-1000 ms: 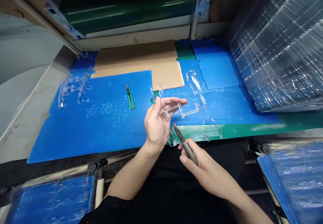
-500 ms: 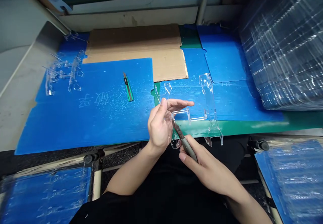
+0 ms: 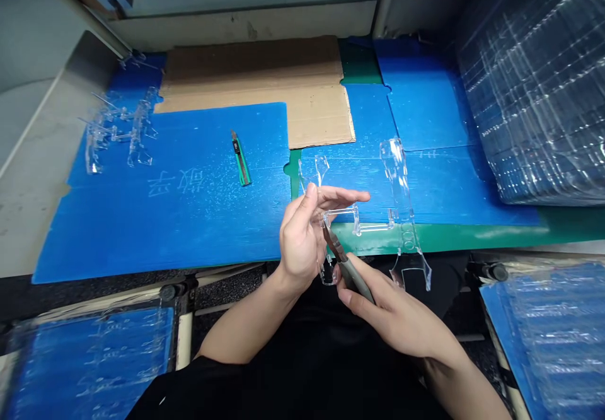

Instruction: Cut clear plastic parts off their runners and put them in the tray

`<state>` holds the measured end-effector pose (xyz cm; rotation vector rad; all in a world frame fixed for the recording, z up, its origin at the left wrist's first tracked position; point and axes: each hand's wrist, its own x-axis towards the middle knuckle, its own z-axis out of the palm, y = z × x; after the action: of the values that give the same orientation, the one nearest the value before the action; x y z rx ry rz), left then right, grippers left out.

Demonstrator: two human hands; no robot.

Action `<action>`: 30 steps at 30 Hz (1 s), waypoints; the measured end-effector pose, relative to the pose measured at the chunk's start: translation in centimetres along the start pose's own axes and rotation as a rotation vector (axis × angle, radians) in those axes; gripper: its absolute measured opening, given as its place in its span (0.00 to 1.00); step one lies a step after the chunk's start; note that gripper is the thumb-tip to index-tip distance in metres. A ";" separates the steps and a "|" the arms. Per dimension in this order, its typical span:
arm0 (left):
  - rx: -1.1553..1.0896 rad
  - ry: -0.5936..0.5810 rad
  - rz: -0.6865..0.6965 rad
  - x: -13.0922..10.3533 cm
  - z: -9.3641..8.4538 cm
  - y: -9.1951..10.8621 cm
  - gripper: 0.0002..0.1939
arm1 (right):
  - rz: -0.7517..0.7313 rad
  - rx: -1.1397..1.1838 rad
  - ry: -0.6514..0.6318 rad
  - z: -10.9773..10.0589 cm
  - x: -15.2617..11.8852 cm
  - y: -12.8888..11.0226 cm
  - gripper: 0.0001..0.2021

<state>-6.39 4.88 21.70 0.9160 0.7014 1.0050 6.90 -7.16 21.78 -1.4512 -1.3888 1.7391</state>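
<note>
My left hand (image 3: 302,237) is wrapped round one side of a clear plastic moulded part (image 3: 399,183), holding it above the near edge of the table. Thin clear bars join that side to a long piece on the right. In my right hand (image 3: 378,303) is a pair of pliers-like cutters (image 3: 352,275) with grey handles. Their dark jaws touch or nearly touch the clear bar beside my left palm. Whether the jaws have closed on the plastic is too small to tell. My left fingers hide part of the clear piece.
A green utility knife (image 3: 241,160) lies on the blue sheet (image 3: 212,231). Several clear parts (image 3: 120,131) sit at the left. Brown cardboard (image 3: 255,70) covers the back. A tall stack of clear trays (image 3: 543,92) stands at the right. Lower trays (image 3: 94,363) flank my body.
The clear part's right side has swung slightly right and down. Both hands and the cutters stay close together, with the jaws at the same bar. The view has shifted a little.
</note>
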 end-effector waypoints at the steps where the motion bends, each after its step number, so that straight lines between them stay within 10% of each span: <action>1: -0.006 -0.002 0.002 0.0 0.1 -0.1 0.31 | -0.002 0.005 -0.003 -0.1 0.0 0.1 0.08; 22: 0.207 -0.008 0.051 1.6 3.2 -2.9 0.28 | -0.073 0.448 -0.035 -2.0 -0.2 4.1 0.06; 30: 1.222 -0.040 0.179 10.1 0.6 -5.9 0.31 | -0.195 0.908 0.009 -1.9 -0.6 7.7 0.09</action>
<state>0.33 12.51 15.96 2.0685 1.2389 0.6363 10.63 -9.73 15.21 -0.7809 -0.5406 1.8449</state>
